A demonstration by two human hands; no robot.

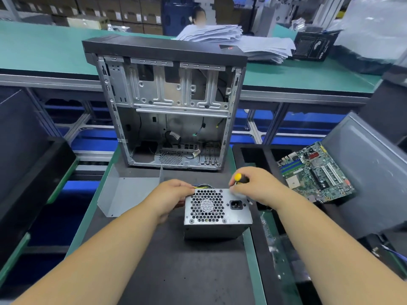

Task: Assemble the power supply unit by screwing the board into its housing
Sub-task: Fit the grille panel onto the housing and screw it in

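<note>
Right now we have the power supply unit [217, 213] sitting on the dark mat [176, 260] of the tabletop, near the middle, with its perforated fan grille and power socket facing up toward us. Our left hand [170, 195] grips the unit's left side, fingers curled around the far-left corner, beside the bundle of yellow and black wires [203, 186] that comes out at the far edge. Our right hand [257, 188] is at the far-right corner of the unit, its fingers pinching a screwdriver [239, 178] with a yellow and black handle; the handle tilts up and away, and the tip is hidden behind the fingers, so we cannot tell whether it sits on a screw.

Just beyond the unit, at the far end of the mat, stands an open computer case [174, 111], upright, with its bare metal interior toward us. A grey metal side panel [130, 192] lies flat on the mat to the left of the unit, near the left hand. To the right, well apart from the unit, a green motherboard [315, 172] lies tilted in a black foam tray [253, 155]. Far off, on a green bench, a stack of papers [211, 33] rests behind the case.
</note>
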